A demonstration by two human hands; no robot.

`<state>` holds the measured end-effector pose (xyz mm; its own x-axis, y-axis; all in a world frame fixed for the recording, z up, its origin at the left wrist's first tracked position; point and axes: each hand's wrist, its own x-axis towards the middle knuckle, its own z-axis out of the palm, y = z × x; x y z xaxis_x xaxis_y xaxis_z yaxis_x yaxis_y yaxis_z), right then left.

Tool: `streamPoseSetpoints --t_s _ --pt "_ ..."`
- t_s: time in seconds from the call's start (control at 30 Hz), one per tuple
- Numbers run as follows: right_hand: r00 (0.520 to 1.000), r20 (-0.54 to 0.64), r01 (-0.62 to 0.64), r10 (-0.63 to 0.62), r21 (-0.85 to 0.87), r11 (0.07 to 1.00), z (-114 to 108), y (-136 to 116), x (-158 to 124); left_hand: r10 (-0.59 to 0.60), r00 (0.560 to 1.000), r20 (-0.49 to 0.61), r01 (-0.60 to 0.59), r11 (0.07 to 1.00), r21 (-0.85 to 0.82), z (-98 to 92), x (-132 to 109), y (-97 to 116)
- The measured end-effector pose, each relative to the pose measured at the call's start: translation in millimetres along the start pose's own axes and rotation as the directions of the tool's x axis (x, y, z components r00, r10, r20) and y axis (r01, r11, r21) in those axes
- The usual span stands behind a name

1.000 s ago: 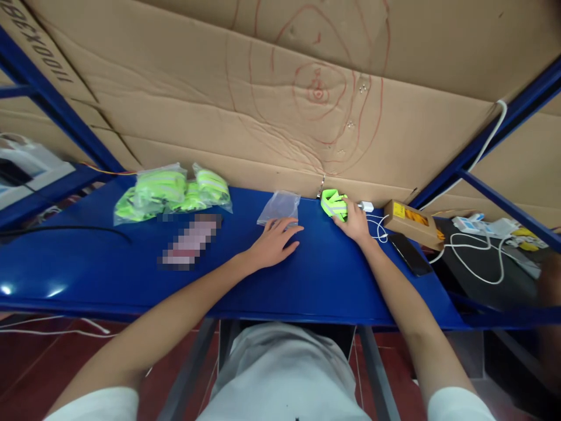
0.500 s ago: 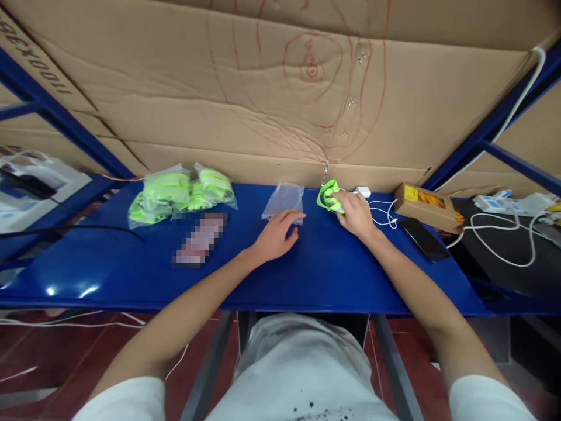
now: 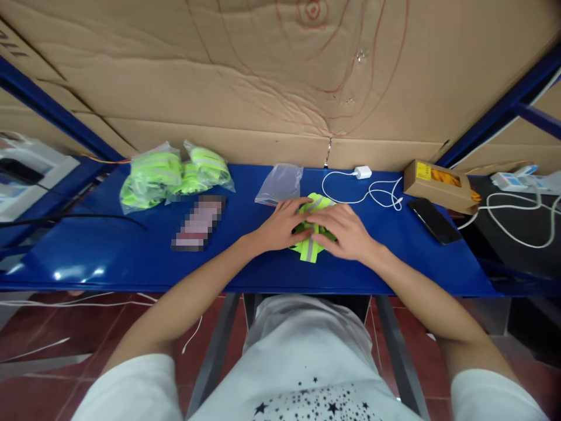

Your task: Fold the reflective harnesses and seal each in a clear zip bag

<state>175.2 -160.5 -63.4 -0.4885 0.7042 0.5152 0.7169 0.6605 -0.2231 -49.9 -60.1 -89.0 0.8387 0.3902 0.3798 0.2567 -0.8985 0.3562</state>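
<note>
Centrally, a bundle of neon yellow-green strap with a grey stripe (image 3: pixel 309 250) rests on a blue bench (image 3: pixel 342 278), right between a person's two bare hands. It looks longest from far to near, with a flat end pointing towards the body. Left hand (image 3: pixel 283 228) and right hand (image 3: pixel 346 231) come in from opposite sides, both touching the bundle, so neither is clearly nearer. Each grip has bent fingers curving over the bundle, thumbs on the near side; the right fingers reach across its top. Whether either grip is pinching the strap cannot be told, because the fingers cover it.

Just beyond the left hand, a clear plastic bag (image 3: pixel 280 184) lies flat. Farther left sit clear bags of similar neon strap (image 3: pixel 158 169), with a blurred-out rectangular object (image 3: pixel 199 224) in front of them. Beyond the right hand are a white charger plug (image 3: pixel 363 172) and its looped cable (image 3: pixel 385 200); then a cardboard box (image 3: pixel 440 196) with orange contents, and a black phone (image 3: pixel 433 220). Cardboard sheeting (image 3: pixel 175 76) backs everything.
</note>
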Motion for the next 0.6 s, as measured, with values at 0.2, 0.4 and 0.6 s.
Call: streamPoseSetpoints --t_s 0.2,0.4,0.6 --pt "0.934 0.155 -0.308 0.323 -0.113 0.945 4 49 -7 0.101 0.993 0.063 -0.097 0.994 -0.059 -10.9 5 13" --pt "0.952 0.114 -0.248 0.285 -0.262 0.933 17 35 -7 0.127 0.986 0.109 -0.114 0.987 -0.117 -8.3 7 15" --pt "0.889 0.044 -0.457 0.455 0.058 0.887 21 23 3 0.123 0.985 0.118 -0.107 0.985 -0.135 -12.8 10 10"
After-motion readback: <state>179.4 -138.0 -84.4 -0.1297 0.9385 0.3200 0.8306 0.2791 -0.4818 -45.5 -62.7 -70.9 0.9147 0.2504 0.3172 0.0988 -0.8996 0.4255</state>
